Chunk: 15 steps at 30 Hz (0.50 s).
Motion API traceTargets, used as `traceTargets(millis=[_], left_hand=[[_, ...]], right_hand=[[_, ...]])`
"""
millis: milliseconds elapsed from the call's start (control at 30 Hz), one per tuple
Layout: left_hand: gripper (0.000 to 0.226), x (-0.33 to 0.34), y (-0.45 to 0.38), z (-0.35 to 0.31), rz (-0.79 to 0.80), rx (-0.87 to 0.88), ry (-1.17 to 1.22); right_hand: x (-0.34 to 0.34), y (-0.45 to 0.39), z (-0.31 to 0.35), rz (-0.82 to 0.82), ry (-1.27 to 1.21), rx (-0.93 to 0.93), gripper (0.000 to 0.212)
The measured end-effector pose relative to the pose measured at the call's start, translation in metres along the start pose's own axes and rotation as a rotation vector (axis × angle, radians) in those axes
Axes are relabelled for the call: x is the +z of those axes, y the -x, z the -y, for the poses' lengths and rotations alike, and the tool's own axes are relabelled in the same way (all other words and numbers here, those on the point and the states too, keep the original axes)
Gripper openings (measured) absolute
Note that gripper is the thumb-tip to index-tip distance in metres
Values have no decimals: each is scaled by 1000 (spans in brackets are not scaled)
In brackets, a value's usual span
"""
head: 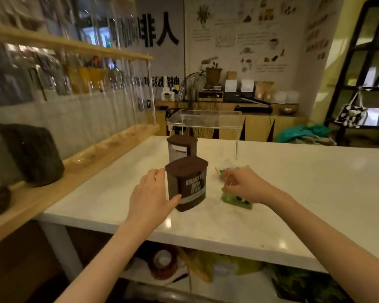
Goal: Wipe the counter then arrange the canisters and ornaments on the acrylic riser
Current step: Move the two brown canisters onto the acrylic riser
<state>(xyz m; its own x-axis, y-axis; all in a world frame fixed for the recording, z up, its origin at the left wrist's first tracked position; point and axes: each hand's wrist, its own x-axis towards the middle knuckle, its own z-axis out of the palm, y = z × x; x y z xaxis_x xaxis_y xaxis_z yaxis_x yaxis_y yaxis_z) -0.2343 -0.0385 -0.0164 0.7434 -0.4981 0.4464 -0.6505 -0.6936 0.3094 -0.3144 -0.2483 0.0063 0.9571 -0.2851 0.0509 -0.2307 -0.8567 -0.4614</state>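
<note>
Two brown cocoa canisters stand on the white counter [293, 193]. The near canister [189, 184] is upright, and my left hand [151, 193] wraps its left side with the thumb across its lower front. The far canister [182, 147] stands just behind it. My right hand [239, 185] is to the right, fingers curled over a green ornament in clear wrapping [236, 200] that lies on the counter; part of the ornament is hidden under the hand. A clear acrylic riser [206, 119] stands at the counter's far edge, with nothing on top.
A wooden ledge [53, 193] runs along the left with a dark bag [31, 154] and a clear partition [96, 101]. Below the counter's front edge is a shelf with tape rolls [162, 263] and packets. A black shelving unit [363, 73] stands at the far right.
</note>
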Motion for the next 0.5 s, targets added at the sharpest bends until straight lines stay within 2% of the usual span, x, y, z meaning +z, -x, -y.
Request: traceTargets(millis=[133, 267, 367, 500], left_hand=[[95, 16, -25, 22, 247, -154, 176], [88, 30, -43, 38, 426, -179, 516], [73, 37, -51, 45, 508, -125, 678], [66, 40, -54, 49, 500, -93, 735]], right_hand=[[15, -35, 0, 104, -124, 32, 60], [21, -52, 1, 185, -275, 17, 78], [23, -61, 2, 203, -334, -15, 71], [25, -66, 3, 158, -350, -46, 59]])
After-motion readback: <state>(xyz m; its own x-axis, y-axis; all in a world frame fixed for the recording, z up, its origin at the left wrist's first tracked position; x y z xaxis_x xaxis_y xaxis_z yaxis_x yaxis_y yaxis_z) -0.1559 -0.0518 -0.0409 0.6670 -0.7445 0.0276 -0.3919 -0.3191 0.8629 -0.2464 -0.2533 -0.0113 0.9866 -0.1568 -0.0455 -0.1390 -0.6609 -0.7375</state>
